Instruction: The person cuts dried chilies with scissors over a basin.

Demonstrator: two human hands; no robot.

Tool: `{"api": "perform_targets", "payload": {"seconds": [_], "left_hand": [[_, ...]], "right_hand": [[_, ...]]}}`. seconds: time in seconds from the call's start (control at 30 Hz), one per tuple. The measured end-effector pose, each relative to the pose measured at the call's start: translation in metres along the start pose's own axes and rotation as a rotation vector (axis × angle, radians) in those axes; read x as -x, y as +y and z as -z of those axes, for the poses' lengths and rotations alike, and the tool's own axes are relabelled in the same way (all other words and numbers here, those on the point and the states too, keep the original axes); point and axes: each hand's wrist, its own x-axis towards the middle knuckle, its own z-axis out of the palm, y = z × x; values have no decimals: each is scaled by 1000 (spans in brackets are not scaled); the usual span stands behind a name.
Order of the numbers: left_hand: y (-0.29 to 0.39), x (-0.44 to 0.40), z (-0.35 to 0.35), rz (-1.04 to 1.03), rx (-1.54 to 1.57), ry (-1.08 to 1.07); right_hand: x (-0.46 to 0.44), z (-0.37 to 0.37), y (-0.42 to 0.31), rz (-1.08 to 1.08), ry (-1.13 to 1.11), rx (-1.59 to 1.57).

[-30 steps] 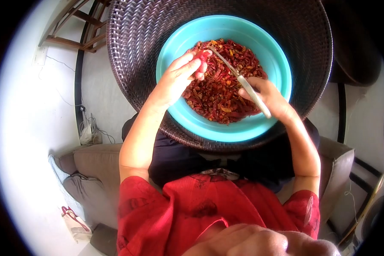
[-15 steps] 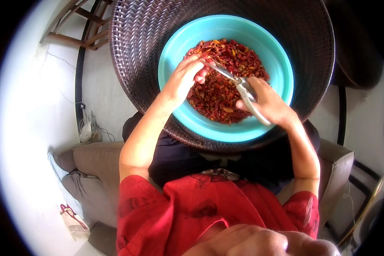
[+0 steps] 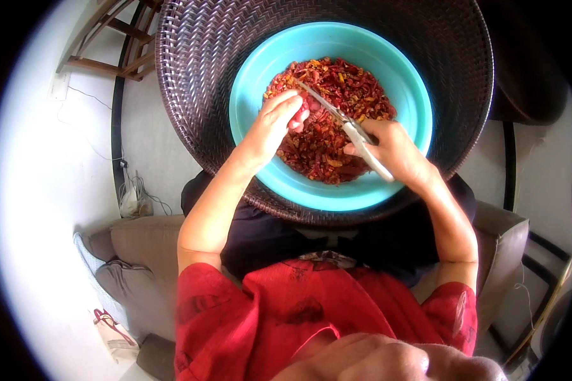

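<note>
My left hand (image 3: 274, 124), over the left part of the turquoise basin (image 3: 249, 82), pinches red dried chili (image 3: 306, 105) between its fingers. Scissors (image 3: 364, 147) with pale handles are gripped in my right hand (image 3: 391, 149). Their blades look closed and point up and left, passing just beside the left fingertips. Cut red chili pieces (image 3: 327, 149) with some yellow bits cover the bottom of the basin. The basin rests on a dark woven basket (image 3: 203, 82) with a wide rim.
My legs are under the near side of the basket. A grey-brown sofa (image 3: 149, 244) lies behind me. A wooden rack (image 3: 102, 63) stands at upper left, cables (image 3: 143, 190) and a cloth bag (image 3: 114, 333) on the left side, and a dark rounded object (image 3: 527, 76) at upper right.
The scissors opened half a second ago and are closed again now. My right hand has shifted slightly left. My left fingers have changed their angle around the chili.
</note>
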Motion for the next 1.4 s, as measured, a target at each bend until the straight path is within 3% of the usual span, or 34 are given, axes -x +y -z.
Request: {"api": "perform_targets", "payload": {"seconds": [0.53,0.73,0.8,0.93,1.0,1.1,1.4], "left_hand": [[12,2,0,-14,155,100],[9,2,2,-19,-81,-2],[12,1,3,37,58,23],[12,-4,9,28,41,78],[21,-3,2,107,62,205],[14,-8,12,38,81,93],[8,-12,18,-26,207,108]], "right_hand": [[0,6,-5,46,-133,104],[-1,0,2,22,-102,-8],[-1,-2,7,56,-53,-39],[1,-1,4,51,-20,-18],[1,-3,5,49,26,-42],[1,-1,5,72,44,-20],[1,3,0,-11,-2,42]]}}
